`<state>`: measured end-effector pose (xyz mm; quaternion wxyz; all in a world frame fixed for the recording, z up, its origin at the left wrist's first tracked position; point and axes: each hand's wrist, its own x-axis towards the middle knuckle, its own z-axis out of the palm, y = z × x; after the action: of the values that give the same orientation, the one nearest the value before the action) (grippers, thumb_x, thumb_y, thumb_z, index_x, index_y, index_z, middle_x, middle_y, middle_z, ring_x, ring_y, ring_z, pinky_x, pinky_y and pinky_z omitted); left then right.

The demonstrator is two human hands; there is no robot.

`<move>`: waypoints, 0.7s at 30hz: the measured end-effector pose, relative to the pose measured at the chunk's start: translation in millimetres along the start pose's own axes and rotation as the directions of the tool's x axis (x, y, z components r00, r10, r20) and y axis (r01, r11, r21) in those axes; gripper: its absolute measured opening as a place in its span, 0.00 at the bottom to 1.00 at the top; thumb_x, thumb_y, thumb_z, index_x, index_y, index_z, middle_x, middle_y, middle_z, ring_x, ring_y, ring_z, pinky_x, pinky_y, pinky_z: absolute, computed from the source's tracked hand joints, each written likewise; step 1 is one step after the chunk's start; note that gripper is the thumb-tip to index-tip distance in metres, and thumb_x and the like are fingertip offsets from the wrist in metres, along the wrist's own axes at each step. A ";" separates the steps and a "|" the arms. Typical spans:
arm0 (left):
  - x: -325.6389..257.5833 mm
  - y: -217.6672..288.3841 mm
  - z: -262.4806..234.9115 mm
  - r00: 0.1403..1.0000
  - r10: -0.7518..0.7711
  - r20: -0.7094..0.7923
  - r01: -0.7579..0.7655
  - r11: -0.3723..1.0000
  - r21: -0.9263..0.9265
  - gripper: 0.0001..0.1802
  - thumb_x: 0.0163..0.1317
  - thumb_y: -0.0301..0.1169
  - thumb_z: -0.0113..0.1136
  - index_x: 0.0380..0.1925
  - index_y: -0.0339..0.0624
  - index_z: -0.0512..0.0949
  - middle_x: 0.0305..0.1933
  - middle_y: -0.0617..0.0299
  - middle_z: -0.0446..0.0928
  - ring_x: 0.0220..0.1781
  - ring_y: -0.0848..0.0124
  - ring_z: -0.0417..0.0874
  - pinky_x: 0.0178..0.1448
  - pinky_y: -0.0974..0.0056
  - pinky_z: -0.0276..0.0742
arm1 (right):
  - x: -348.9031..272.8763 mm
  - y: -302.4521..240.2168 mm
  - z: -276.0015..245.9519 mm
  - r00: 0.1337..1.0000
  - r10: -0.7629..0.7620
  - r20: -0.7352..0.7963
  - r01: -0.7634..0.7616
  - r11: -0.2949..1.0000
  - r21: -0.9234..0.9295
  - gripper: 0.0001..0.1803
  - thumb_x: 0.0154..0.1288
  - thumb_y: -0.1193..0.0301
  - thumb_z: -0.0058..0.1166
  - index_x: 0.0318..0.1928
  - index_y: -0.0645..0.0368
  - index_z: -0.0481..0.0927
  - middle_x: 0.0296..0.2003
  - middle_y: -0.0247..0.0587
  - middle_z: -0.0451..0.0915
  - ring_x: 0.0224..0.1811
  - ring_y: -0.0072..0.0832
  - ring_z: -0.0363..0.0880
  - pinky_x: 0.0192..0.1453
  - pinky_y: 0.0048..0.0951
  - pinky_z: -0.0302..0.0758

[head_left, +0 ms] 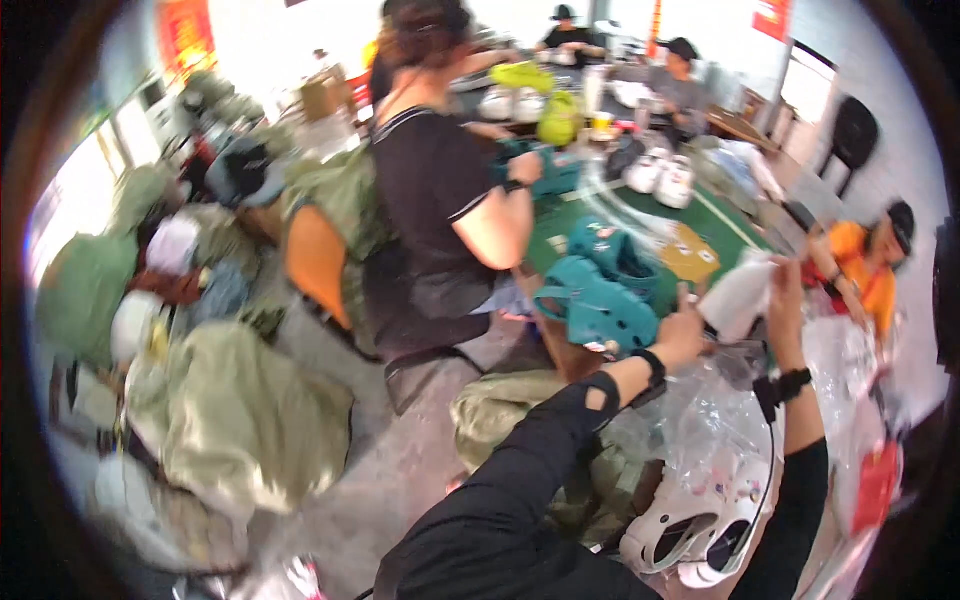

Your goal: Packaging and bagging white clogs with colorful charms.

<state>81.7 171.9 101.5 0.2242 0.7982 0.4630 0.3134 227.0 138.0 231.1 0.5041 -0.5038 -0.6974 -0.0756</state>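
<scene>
Both hands raised at 3 o'clock: left hand (pixel 683 335) and right hand (pixel 783 290) pinch white bag (pixel 738 295), contents hidden. Clear plastic bag (pixel 700 425) below; white clogs (pixel 700 525) at 5 o'clock. Teal clogs (pixel 598 300) on counter (pixel 730 225).

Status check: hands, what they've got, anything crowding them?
Left hand and right hand both raised, gripping a white crumpled sheet. Teal foam clogs just left. Clear plastic bags below.

Bright daylight floods in from the windows (pixel 95 170) at the left and far end, washing them out to white glare, while motion blur smears the whole scene and the fisheye rim bends and darkens to black.
</scene>
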 end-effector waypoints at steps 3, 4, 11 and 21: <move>11.5 10.7 4.1 0.984 -0.065 0.168 0.061 0.998 0.028 0.30 0.47 0.47 0.65 0.44 0.34 0.76 0.53 0.47 0.66 0.43 0.55 0.81 0.44 0.56 0.78 | 12.8 -34.5 -11.5 0.991 -0.052 -0.125 0.048 0.998 -0.036 0.08 0.62 0.81 0.42 0.42 0.62 0.69 0.31 0.45 0.72 0.32 0.31 0.71 0.39 0.27 0.69; 11.5 7.8 6.0 0.975 -0.085 0.204 0.067 0.993 0.096 0.29 0.48 0.46 0.64 0.45 0.36 0.75 0.52 0.48 0.66 0.43 0.55 0.81 0.44 0.56 0.78 | 21.0 -41.9 -13.6 0.984 -0.046 -0.172 0.036 0.998 -0.058 0.06 0.65 0.78 0.43 0.41 0.62 0.69 0.29 0.44 0.73 0.31 0.29 0.71 0.38 0.27 0.69; 15.1 -1.0 29.0 0.991 0.123 0.048 -0.127 0.988 0.087 0.16 0.57 0.40 0.52 0.24 0.37 0.76 0.29 0.46 0.78 0.36 0.48 0.80 0.40 0.51 0.75 | 22.5 -30.7 -78.9 0.916 0.147 -0.374 -0.098 0.984 0.147 0.08 0.69 0.70 0.44 0.34 0.61 0.67 0.25 0.31 0.65 0.30 0.20 0.62 0.36 0.21 0.63; 70.2 56.6 -9.6 0.977 -0.141 -0.160 -0.054 0.565 -0.823 0.14 0.68 0.37 0.43 0.32 0.38 0.72 0.25 0.62 0.75 0.29 0.71 0.77 0.34 0.65 0.72 | -21.5 -33.4 -198.5 0.599 0.342 -0.724 -0.140 0.935 0.326 0.08 0.69 0.63 0.45 0.35 0.53 0.72 0.24 0.21 0.63 0.24 0.11 0.57 0.27 0.16 0.56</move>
<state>135.1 207.6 165.5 0.5281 0.5527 0.3040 0.5685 325.2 -13.2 323.1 0.8142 -0.4494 -0.3436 -0.1306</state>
